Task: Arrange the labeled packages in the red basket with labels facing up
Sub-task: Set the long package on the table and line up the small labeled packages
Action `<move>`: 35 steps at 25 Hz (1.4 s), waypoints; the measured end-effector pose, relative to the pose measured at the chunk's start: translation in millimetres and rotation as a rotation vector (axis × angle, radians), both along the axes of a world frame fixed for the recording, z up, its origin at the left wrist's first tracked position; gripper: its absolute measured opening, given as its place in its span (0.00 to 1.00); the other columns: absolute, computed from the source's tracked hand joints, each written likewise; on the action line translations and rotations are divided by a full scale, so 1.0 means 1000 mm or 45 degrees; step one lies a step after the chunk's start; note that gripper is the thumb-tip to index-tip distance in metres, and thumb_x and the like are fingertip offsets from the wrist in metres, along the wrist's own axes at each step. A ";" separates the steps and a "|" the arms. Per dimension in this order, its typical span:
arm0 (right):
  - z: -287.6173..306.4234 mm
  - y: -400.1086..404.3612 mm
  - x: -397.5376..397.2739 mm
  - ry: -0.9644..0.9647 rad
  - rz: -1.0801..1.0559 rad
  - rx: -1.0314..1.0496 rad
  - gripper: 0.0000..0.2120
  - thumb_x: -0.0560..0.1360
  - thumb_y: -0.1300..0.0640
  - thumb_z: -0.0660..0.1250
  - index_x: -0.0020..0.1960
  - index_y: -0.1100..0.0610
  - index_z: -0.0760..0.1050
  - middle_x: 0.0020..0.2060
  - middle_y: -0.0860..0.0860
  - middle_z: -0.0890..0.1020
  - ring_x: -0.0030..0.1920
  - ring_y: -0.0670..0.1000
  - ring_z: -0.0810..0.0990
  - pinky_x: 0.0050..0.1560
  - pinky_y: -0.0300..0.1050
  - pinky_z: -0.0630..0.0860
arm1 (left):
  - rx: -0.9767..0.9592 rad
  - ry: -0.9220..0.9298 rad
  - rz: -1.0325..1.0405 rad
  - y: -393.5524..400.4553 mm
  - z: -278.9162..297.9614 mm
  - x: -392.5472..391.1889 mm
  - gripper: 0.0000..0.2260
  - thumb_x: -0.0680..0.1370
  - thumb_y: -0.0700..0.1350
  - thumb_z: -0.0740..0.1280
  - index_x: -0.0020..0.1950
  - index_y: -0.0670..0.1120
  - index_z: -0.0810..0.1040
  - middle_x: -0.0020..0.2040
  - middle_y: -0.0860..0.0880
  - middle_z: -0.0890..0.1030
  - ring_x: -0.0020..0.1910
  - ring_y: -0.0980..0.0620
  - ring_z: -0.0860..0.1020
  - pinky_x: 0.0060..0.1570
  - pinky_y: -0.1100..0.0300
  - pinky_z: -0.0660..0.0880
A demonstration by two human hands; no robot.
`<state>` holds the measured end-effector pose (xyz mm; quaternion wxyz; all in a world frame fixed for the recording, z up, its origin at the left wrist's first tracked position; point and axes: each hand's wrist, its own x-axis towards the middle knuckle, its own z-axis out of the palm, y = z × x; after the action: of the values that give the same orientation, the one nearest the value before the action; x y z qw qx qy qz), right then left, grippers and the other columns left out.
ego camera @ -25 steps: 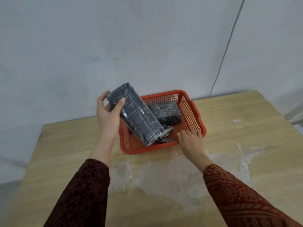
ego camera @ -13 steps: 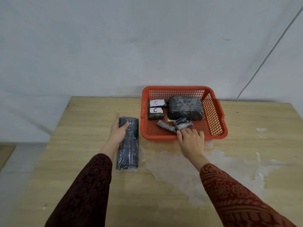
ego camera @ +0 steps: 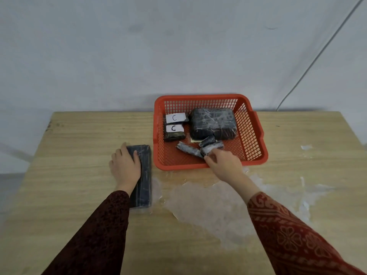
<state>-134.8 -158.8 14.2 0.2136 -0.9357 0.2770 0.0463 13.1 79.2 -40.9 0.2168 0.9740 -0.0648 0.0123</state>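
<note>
The red basket (ego camera: 256, 133) stands at the back of the wooden table. Inside it two small dark packages (ego camera: 174, 127) lie at the left, each with a white "C" label up. A large dark wrapped package (ego camera: 213, 123) lies at the back with no label showing. Several small wrapped rolls (ego camera: 188, 150) lie near the front wall. My right hand (ego camera: 224, 163) reaches over the front rim and its fingertips touch a roll. My left hand (ego camera: 125, 165) rests flat on a long dark package (ego camera: 144, 175) that lies on the table left of the basket, no label showing.
The wooden table (ego camera: 79, 147) ends at a grey wall behind the basket. A whitish worn patch (ego camera: 218, 205) spreads over the tabletop in front of the basket. A thin cable (ego camera: 317, 56) runs down the wall at the right.
My left hand carried the long dark package out of the basket and laid it on the table to the left. My right hand moved from the basket's front rim onto the small rolls.
</note>
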 end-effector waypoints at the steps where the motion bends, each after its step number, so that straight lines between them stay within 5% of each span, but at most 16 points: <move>1: 0.002 -0.007 0.005 0.003 0.021 0.053 0.11 0.76 0.49 0.64 0.52 0.55 0.76 0.48 0.54 0.81 0.48 0.56 0.80 0.47 0.50 0.74 | -0.042 -0.005 0.015 -0.005 0.004 -0.001 0.21 0.80 0.46 0.60 0.71 0.39 0.66 0.63 0.36 0.74 0.62 0.37 0.71 0.58 0.43 0.67; 5: 0.005 -0.032 0.026 0.102 0.292 0.029 0.23 0.70 0.53 0.73 0.62 0.54 0.71 0.55 0.54 0.73 0.57 0.56 0.73 0.51 0.50 0.74 | -0.459 -0.146 -0.156 -0.040 0.035 -0.020 0.18 0.80 0.45 0.59 0.69 0.41 0.69 0.62 0.40 0.74 0.62 0.43 0.71 0.61 0.50 0.67; 8: 0.000 -0.039 0.040 0.248 0.523 -0.115 0.30 0.66 0.52 0.76 0.65 0.51 0.69 0.59 0.53 0.71 0.61 0.55 0.68 0.54 0.54 0.76 | -0.503 -0.177 -0.360 -0.064 0.042 -0.043 0.18 0.81 0.47 0.58 0.69 0.42 0.69 0.67 0.42 0.72 0.67 0.46 0.68 0.67 0.50 0.66; 12: -0.006 -0.040 0.046 0.182 0.642 -0.296 0.24 0.68 0.55 0.74 0.62 0.51 0.70 0.57 0.53 0.73 0.59 0.55 0.71 0.49 0.51 0.77 | -0.360 -0.134 -0.411 -0.069 0.027 -0.056 0.21 0.81 0.46 0.59 0.73 0.43 0.65 0.77 0.42 0.60 0.77 0.45 0.53 0.74 0.54 0.53; 17: -0.011 -0.056 0.038 0.068 0.666 -0.071 0.17 0.74 0.55 0.69 0.62 0.53 0.73 0.54 0.52 0.75 0.57 0.53 0.71 0.56 0.48 0.73 | -0.358 -0.232 -0.422 -0.067 0.014 -0.054 0.21 0.80 0.48 0.57 0.72 0.43 0.69 0.77 0.42 0.59 0.78 0.46 0.53 0.72 0.58 0.53; 21: -0.006 -0.061 0.039 -0.220 0.260 0.504 0.12 0.79 0.57 0.61 0.62 0.53 0.74 0.55 0.52 0.79 0.56 0.52 0.77 0.53 0.36 0.72 | -0.519 -0.199 -0.340 -0.069 0.010 -0.056 0.23 0.80 0.50 0.56 0.75 0.45 0.63 0.78 0.44 0.57 0.76 0.55 0.53 0.72 0.64 0.52; 24: 0.002 -0.058 0.048 -0.397 -0.177 1.183 0.15 0.80 0.63 0.55 0.60 0.51 0.75 0.59 0.57 0.78 0.57 0.57 0.78 0.58 0.49 0.75 | -0.624 -0.172 -0.286 -0.068 0.008 -0.056 0.26 0.80 0.50 0.56 0.77 0.46 0.56 0.79 0.44 0.54 0.74 0.67 0.47 0.66 0.79 0.51; 26: 0.008 -0.053 0.055 -0.423 -0.246 1.367 0.15 0.79 0.65 0.58 0.60 0.50 0.74 0.60 0.58 0.78 0.56 0.57 0.79 0.58 0.56 0.76 | -0.689 -0.133 -0.277 -0.067 0.006 -0.057 0.28 0.80 0.50 0.56 0.78 0.46 0.54 0.79 0.44 0.54 0.75 0.67 0.48 0.66 0.79 0.51; 30: 0.017 -0.043 0.081 -0.361 0.000 0.825 0.18 0.75 0.62 0.68 0.62 0.53 0.68 0.61 0.51 0.76 0.54 0.53 0.80 0.56 0.53 0.79 | -0.757 -0.074 -0.276 -0.066 0.003 -0.059 0.28 0.80 0.51 0.55 0.78 0.48 0.52 0.78 0.46 0.58 0.76 0.53 0.58 0.71 0.65 0.57; 35: 0.022 -0.028 0.112 -0.204 0.380 0.328 0.10 0.73 0.63 0.69 0.49 0.54 0.69 0.38 0.45 0.77 0.33 0.38 0.75 0.30 0.28 0.69 | -0.808 -0.111 -0.254 -0.067 0.002 -0.060 0.27 0.80 0.50 0.55 0.78 0.49 0.53 0.77 0.46 0.60 0.74 0.53 0.62 0.70 0.66 0.61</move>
<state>-23.1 -186.4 36.7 0.3438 -0.9319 0.1093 0.0379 -47.1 11.8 -39.3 0.5064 0.8453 -0.1621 0.0520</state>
